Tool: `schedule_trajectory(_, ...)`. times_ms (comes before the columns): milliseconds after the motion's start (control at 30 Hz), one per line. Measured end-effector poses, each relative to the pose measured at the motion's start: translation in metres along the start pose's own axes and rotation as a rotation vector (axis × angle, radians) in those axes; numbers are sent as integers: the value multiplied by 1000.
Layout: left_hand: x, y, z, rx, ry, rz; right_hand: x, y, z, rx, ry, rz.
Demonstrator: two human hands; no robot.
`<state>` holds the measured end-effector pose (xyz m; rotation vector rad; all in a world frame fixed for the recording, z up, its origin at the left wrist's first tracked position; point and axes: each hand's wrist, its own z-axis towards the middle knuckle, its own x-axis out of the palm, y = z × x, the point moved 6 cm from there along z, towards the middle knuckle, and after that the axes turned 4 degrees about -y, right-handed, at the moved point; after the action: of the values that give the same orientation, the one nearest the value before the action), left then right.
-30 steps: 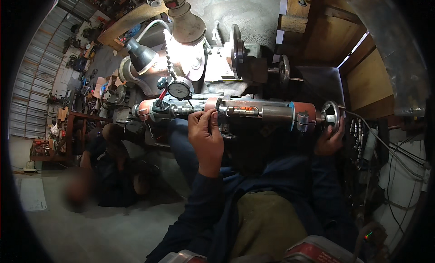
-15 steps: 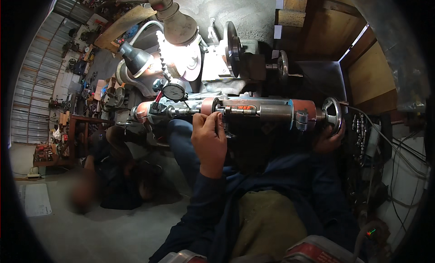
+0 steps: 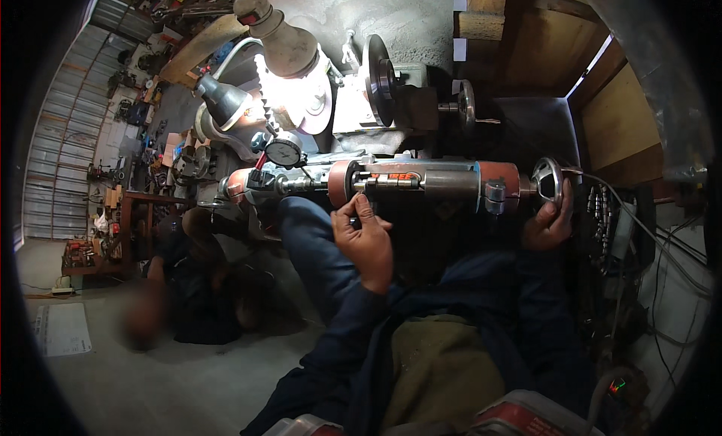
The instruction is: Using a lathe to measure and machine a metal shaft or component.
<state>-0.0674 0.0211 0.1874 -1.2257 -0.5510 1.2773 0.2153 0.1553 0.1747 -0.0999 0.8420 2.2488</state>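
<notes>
My left hand (image 3: 362,240) pinches just below a thin metal part (image 3: 359,186) beside the middle orange-red collar (image 3: 340,179) of a long horizontal steel spindle assembly (image 3: 455,186); what its fingertips hold is too small to name. A short segmented cylinder (image 3: 395,180) lies along the axis to their right. My right hand (image 3: 547,222) grips the chromed handwheel (image 3: 549,182) at the assembly's right end. A dial gauge (image 3: 283,152) with a red-and-black arm stands over the left part of the assembly, its probe pointing down to the shaft.
Behind are a lit grey lamp (image 3: 222,101), a machine with disc (image 3: 376,79) and second handwheel (image 3: 466,105). A co-worker (image 3: 203,293) is low on the floor at left, by cluttered shelves (image 3: 120,165). Cables and a tool case (image 3: 609,225) lie right, near wooden panels (image 3: 617,128).
My left hand has moved rightward along the assembly, its fingertips now just right of the middle collar. My right hand stays on the handwheel. The view has shifted slightly.
</notes>
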Motion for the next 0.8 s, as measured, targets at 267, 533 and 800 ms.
schedule_trajectory(267, 29, 39, -23, -1176, -166, -1077, -1, -65, -87, -516, -209, -513)
schedule_trajectory(533, -4, 71, -24, -1633, 86, -1393, -42, -23, -9, -78, -128, 109)
schedule_trajectory(800, -32, 79, -8, -711, 211, -861, -15, -50, 54, -17, 388, 221)
